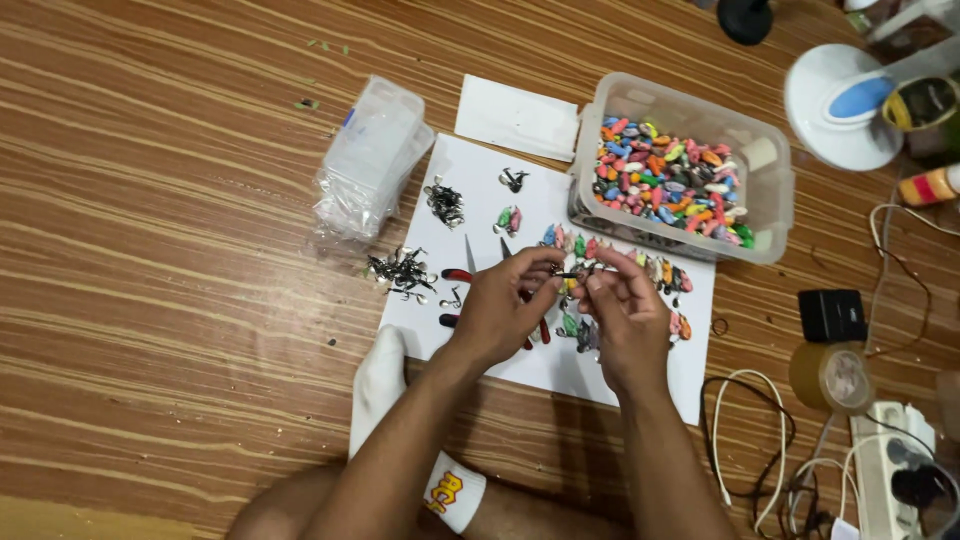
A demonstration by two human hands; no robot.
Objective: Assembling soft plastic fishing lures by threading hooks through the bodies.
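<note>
My left hand (pixel 505 305) and my right hand (pixel 625 315) meet over a white sheet (pixel 455 190) on the wooden floor. Between their fingertips they pinch a small dark metal piece (pixel 572 273). Under the left hand lie red-handled pliers (pixel 458 275). Small colourful shoe-shaped charms (pixel 580 245) lie in a row on the sheet by the fingers. Heaps of dark metal clasps (pixel 400 270) sit to the left, with another clasp heap (pixel 445 203) higher up.
A clear plastic tub (pixel 775 195) full of coloured charms stands at the sheet's right top corner. A stack of clear bags (pixel 370 160) lies left. A tape roll (pixel 832 377), cables (pixel 745 440), a power strip (pixel 890 470) and a white lamp base (pixel 840 100) crowd the right. My socked foot (pixel 380 385) rests below.
</note>
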